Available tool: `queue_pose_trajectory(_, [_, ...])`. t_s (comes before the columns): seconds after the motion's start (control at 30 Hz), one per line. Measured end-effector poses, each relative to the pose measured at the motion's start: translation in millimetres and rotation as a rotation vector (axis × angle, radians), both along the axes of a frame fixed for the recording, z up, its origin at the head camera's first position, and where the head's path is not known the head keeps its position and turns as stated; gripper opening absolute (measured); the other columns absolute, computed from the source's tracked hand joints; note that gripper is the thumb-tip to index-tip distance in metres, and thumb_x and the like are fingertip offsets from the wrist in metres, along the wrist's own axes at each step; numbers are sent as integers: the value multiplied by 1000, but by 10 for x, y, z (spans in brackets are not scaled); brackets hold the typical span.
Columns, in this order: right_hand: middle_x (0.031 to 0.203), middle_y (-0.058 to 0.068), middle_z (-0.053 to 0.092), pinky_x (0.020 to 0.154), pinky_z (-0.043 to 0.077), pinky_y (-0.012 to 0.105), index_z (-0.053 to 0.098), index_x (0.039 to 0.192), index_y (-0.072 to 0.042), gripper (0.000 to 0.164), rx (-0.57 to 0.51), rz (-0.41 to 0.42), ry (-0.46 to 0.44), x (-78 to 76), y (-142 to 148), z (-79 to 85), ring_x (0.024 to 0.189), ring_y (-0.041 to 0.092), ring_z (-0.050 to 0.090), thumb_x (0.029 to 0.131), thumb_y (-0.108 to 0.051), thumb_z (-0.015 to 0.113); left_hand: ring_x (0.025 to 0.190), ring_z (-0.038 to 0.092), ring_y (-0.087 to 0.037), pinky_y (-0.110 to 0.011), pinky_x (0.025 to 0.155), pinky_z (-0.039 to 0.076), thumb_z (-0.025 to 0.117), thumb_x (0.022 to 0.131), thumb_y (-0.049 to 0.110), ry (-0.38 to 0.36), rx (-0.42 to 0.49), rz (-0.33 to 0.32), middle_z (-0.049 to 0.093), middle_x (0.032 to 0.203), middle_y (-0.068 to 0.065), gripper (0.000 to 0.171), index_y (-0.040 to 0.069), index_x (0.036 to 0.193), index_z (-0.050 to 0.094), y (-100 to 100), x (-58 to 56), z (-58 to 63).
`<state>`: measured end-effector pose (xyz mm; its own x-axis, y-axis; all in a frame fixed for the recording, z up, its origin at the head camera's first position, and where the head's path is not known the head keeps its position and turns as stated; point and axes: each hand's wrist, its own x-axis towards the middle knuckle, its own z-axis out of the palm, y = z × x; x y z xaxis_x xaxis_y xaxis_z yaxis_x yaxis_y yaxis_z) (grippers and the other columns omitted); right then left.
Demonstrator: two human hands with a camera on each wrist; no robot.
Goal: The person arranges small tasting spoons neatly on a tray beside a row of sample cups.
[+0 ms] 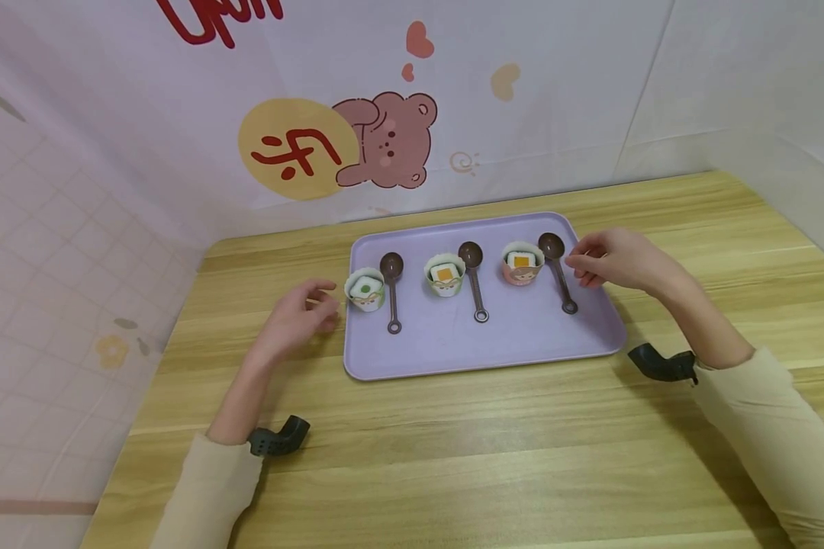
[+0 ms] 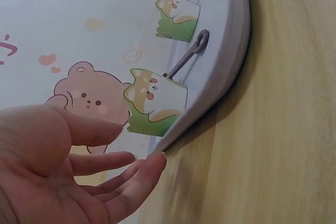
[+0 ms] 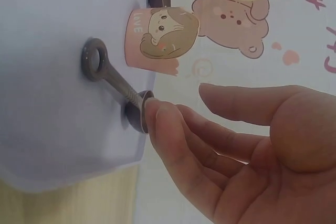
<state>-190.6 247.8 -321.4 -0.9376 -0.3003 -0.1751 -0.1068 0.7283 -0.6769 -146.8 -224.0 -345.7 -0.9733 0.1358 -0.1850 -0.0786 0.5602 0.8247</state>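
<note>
On the lilac tray (image 1: pixel 432 347) stand three paper baking cups, each with a small white block inside. The left cup (image 1: pixel 366 291) shows a green dot on its block; the middle cup (image 1: pixel 445 276) and the pink right cup (image 1: pixel 521 264) show orange squares. To the right of each cup lies a brown measuring spoon: left (image 1: pixel 392 290), middle (image 1: pixel 476 278), right (image 1: pixel 559 271). Just off the tray's left edge, my left hand (image 1: pixel 300 316) is held with loosely bent fingers, holding nothing. My right hand (image 1: pixel 618 261) hovers by the tray's right edge near the right spoon, its fingers also relaxed and holding nothing.
The tray sits toward the back of a wood-grain table (image 1: pixel 453 457). Behind it hangs a pale cloth printed with a pink bear (image 1: pixel 394 141) and hearts. Black curved wrist devices (image 1: pixel 281 438) stick out from both sleeves above the table.
</note>
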Motion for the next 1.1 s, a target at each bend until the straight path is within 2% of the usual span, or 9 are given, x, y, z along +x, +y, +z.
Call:
queue_pose_trajectory(0.23, [83,9,68,66,63,33,64,112,10,27,20,-2,79,55,-40,37,77,26,69,101,-15,62,112,64,-38,-44,96,58,50,108,26,68,36,25,53,133,-23,47,-3,145,45,40,34,51])
queue_pose_trajectory(0.47, [80,6,68,59,54,21,69,106,2,18,33,-3,253,105,-71,57,71,25,67,100,-14,64,119,60,-38,-49,96,57,49,108,34,189,61,62,54,136,-23,50,-2,142,50,89,48,73])
queue_pose_trajectory(0.73, [81,7,70,58,52,18,70,101,-3,12,12,2,384,160,-97,68,65,16,67,99,-14,65,130,52,-34,-51,110,46,47,108,36,322,-47,40,54,142,-17,49,1,141,53,156,82,133])
queue_pose_trajectory(0.93, [86,6,71,59,51,19,71,102,-6,9,54,35,468,161,-80,35,72,22,68,98,-12,66,137,44,-37,-53,110,45,44,109,39,368,-120,-7,47,150,-17,54,2,147,48,213,102,151])
queue_pose_trajectory(1.1, [89,7,71,64,53,21,71,104,-4,11,84,56,497,158,-74,29,78,22,67,98,-13,66,141,39,-38,-54,113,41,44,108,43,395,-192,-34,42,154,-19,59,2,150,43,263,125,164])
